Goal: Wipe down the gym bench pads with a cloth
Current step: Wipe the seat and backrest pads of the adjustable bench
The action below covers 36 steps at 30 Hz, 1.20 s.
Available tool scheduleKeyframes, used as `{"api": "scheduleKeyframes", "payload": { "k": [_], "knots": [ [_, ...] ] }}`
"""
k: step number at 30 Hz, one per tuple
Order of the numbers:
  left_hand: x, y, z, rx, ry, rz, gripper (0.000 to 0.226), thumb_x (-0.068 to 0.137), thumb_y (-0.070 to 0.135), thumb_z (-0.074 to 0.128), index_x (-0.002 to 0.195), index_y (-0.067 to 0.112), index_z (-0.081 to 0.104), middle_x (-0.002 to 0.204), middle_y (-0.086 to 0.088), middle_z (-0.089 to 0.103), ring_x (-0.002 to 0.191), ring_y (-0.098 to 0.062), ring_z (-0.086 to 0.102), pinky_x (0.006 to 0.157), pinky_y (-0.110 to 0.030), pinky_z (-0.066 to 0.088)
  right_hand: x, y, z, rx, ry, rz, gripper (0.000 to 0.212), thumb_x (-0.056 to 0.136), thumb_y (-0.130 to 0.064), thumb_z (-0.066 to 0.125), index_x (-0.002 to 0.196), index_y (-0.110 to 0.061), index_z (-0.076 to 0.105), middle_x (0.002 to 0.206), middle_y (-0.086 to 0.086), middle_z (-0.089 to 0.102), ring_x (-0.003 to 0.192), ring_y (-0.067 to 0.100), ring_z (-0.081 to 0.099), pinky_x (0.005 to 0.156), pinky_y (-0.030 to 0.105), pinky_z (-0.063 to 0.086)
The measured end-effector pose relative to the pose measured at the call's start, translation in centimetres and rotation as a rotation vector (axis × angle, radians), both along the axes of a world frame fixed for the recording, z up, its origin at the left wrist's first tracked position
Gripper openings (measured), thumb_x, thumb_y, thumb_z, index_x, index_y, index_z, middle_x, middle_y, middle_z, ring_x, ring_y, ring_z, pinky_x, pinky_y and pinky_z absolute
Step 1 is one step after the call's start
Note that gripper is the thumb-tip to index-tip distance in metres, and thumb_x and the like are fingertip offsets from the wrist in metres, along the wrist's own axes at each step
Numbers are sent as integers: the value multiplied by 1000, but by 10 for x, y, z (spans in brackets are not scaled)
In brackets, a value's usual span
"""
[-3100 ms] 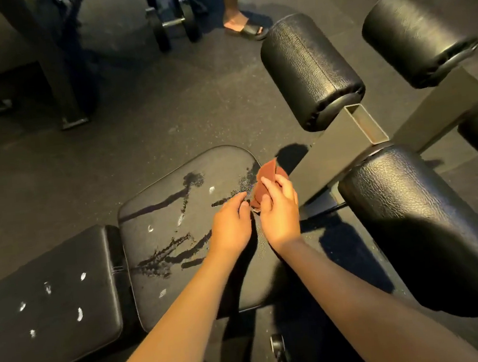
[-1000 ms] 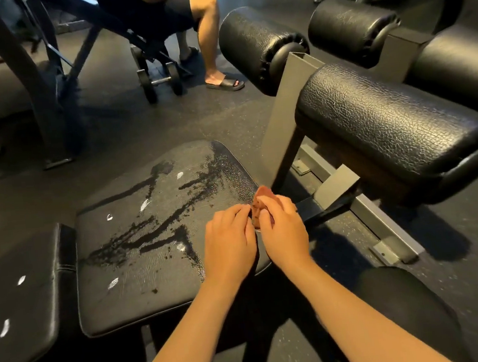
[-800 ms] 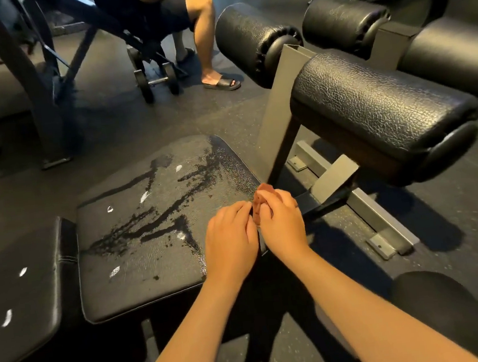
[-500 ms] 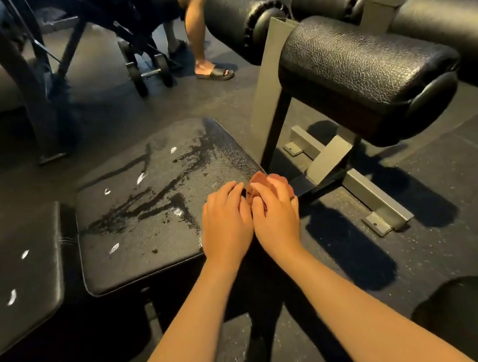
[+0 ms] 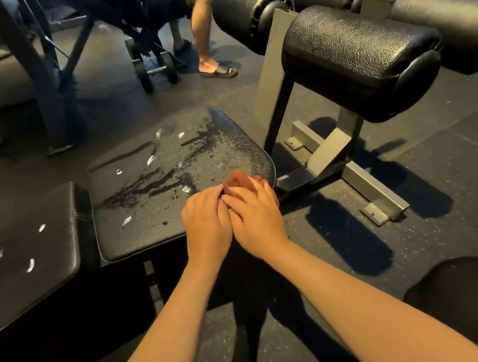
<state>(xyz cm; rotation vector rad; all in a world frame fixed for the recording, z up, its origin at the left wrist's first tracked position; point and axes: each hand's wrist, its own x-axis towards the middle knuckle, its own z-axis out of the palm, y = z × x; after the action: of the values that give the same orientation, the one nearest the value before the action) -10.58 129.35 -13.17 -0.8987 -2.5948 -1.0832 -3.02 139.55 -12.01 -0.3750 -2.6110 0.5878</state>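
Because the reddish cloth (image 5: 236,181) is bunched small at the near right corner of the wet seat pad (image 5: 173,182), you hold it with both hands at once, probably to fold it before wiping. Your left hand (image 5: 206,222) and right hand (image 5: 255,217) lie palm-down, side by side and touching, fingers curled and pinching the cloth, forearms reaching straight forward.

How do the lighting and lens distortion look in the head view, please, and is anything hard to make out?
Head view: warm light from the upper left casts hard shadows right of the roller pad; glare on the wet seat pad; wide-angle bending at the edges; the cloth, mostly hidden between left hand and right hand, is slightly blurred.
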Motion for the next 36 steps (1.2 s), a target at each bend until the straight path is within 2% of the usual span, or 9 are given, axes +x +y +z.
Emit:
{"api": "scheduleKeyframes", "payload": {
  "k": [4, 7, 13, 16, 19, 24, 29, 33, 36],
  "knots": [
    [6, -10, -1, -13, 13, -10, 34, 100, 20, 43, 128, 16, 62, 120, 1, 65, 114, -19, 54, 101, -32, 36, -8, 42, 3, -97, -50, -140, 34, 101, -27, 43, 129, -33, 62, 147, -10, 47, 143, 29, 30, 118, 44, 24],
    [5, -20, -1, 41, -3, -14, 31, 101, 13, 47, 128, 11, 61, 121, -2, 64, 115, -18, 52, 103, -21, 28, -10, 35, 2, -210, -62, -262, 39, 103, -30, 38, 137, -31, 57, 155, -10, 38, 149, 32, 18, 123, 47, 14],
    [3, -26, 2, 89, -72, 10, 40, 105, 24, 33, 132, 15, 61, 124, 6, 62, 118, -13, 50, 101, -3, 19, -8, -10, -5, 87, -93, 106, 40, 103, -34, 42, 141, -31, 53, 149, -8, 48, 147, 28, 28, 121, 52, 17],
    [4, -25, 3, 51, -87, 19, 39, 107, 22, 36, 140, 15, 56, 129, 2, 61, 123, -10, 44, 100, 2, 12, -10, 13, 4, -30, -47, -2, 39, 101, -29, 45, 139, -39, 47, 145, -9, 49, 137, 28, 38, 112, 46, 31],
    [8, -25, 4, 28, -104, 39, 39, 107, 22, 37, 140, 14, 56, 130, 1, 61, 124, -7, 41, 103, -7, 17, -11, 27, 14, -299, 3, -269, 32, 100, -26, 44, 130, -34, 44, 143, 4, 50, 137, 33, 35, 111, 48, 35],
    [4, -9, 14, -64, -49, 49, 42, 105, 33, 31, 133, 23, 60, 128, 6, 64, 121, -17, 49, 104, -34, 35, -10, 8, 9, -74, -87, -50, 22, 100, -26, 44, 115, -27, 60, 143, -7, 51, 141, 29, 34, 119, 49, 21],
    [-2, 5, 16, -146, -17, 31, 46, 103, 40, 25, 131, 29, 61, 129, 12, 62, 118, -14, 49, 100, -35, 31, -15, 42, 14, -107, -37, -143, 24, 100, -35, 45, 111, -28, 65, 156, -12, 22, 135, 20, 38, 106, 41, 42],
    [0, 4, 10, -105, -11, 49, 50, 102, 41, 22, 131, 28, 61, 127, 12, 64, 115, -12, 49, 100, -34, 33, -13, 22, 10, 37, 40, -123, 27, 97, -22, 53, 117, -11, 68, 132, 4, 55, 129, 24, 47, 108, 47, 42],
    [-1, 4, 12, -32, -59, 61, 47, 103, 38, 23, 126, 30, 63, 119, 14, 66, 109, -10, 49, 94, -28, 31, -13, 10, 9, 85, 34, 71, 30, 98, -26, 47, 120, -18, 66, 128, -1, 62, 133, 20, 46, 118, 41, 28]
  ]
}}
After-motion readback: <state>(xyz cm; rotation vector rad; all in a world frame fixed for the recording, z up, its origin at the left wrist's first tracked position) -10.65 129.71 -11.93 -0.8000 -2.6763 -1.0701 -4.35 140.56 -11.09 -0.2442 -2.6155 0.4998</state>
